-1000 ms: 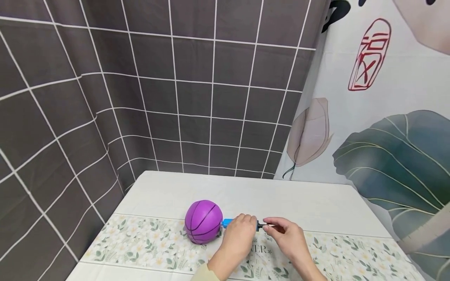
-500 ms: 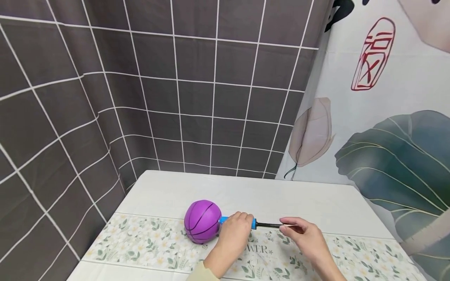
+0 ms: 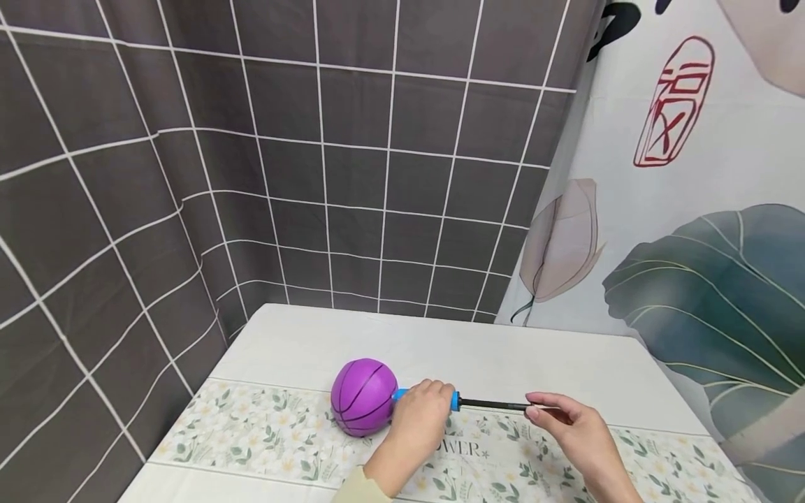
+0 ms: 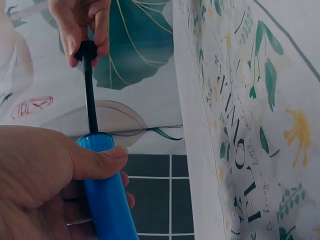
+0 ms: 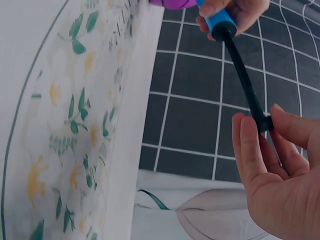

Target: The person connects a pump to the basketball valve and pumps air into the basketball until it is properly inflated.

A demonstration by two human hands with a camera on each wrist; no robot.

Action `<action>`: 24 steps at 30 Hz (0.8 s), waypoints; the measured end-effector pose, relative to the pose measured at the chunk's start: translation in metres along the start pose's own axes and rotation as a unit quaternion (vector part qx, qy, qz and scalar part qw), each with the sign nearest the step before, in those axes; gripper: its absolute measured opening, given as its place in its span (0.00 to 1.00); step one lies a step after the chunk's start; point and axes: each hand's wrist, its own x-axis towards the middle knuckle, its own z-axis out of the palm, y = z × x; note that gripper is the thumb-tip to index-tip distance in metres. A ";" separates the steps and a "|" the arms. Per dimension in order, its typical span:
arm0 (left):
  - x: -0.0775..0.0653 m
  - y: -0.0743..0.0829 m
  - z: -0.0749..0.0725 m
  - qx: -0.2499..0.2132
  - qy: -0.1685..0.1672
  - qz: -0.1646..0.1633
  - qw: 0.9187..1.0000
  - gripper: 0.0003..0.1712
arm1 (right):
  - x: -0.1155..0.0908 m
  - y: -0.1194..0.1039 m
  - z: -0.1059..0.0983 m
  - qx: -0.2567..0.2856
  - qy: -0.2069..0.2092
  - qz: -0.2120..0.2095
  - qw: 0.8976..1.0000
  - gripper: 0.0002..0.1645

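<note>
A purple ball with black basketball lines sits on the table, left of my hands. My left hand grips the blue barrel of a hand pump, whose far end meets the ball's right side. Out of the barrel's right end runs a long black rod. At the rod's end, my right hand pinches the small black handle between thumb and fingers. In the left wrist view the left thumb lies across the barrel just below its ribbed collar.
The table has a white cloth with a band of printed flowers and lettering. Behind it and to the left hangs a dark curtain with white grid lines. A pale curtain with leaf prints hangs at the right.
My right hand has moved to the right, drawing the black rod far out of the barrel. The left hand and the ball have stayed nearly in place.
</note>
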 end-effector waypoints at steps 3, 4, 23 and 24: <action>0.000 0.001 -0.002 0.002 0.008 0.005 1.000 0.21 | -0.001 -0.002 0.010 -0.016 0.023 -0.014 1.000 0.25; 0.000 0.001 -0.002 0.005 0.010 0.006 1.000 0.21 | -0.001 -0.003 0.014 -0.018 0.029 -0.019 0.999 0.24; -0.001 0.006 0.000 -0.004 0.007 0.017 1.000 0.16 | -0.005 -0.014 0.070 0.002 0.024 -0.084 0.996 0.15; -0.001 0.005 -0.001 -0.007 0.005 0.013 1.000 0.17 | -0.005 -0.013 0.067 0.002 0.021 -0.076 0.997 0.16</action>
